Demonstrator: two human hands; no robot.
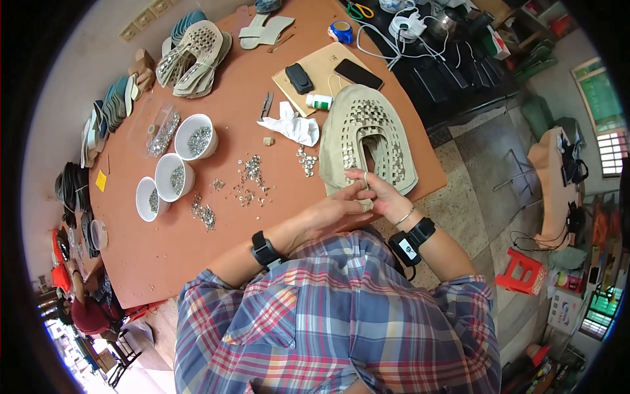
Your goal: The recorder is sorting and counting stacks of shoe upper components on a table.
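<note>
Two hands, left hand (335, 209) and right hand (380, 195), pinch closed on a studded beige shoe upper (367, 134) at the counter (164, 249) edge, frame center.

On the brown counter (164, 243) we see three white bowls (173, 176) holding small metal studs, with more loose studs (249, 178) scattered just beside them. A crumpled white paper (290, 125) lies near a small white bottle (319, 101). Further back we find a tan board (321, 65) carrying a black phone (358, 73) and a black case (299, 77), with a roll of blue tape (340, 31) close by. A stack of woven shoe pieces (195, 58) sits at the far left edge, and a row of soles (108, 115) lines the counter's rim. Off to the right, a red stool (522, 270) stands on the tiled floor (479, 164).
</note>
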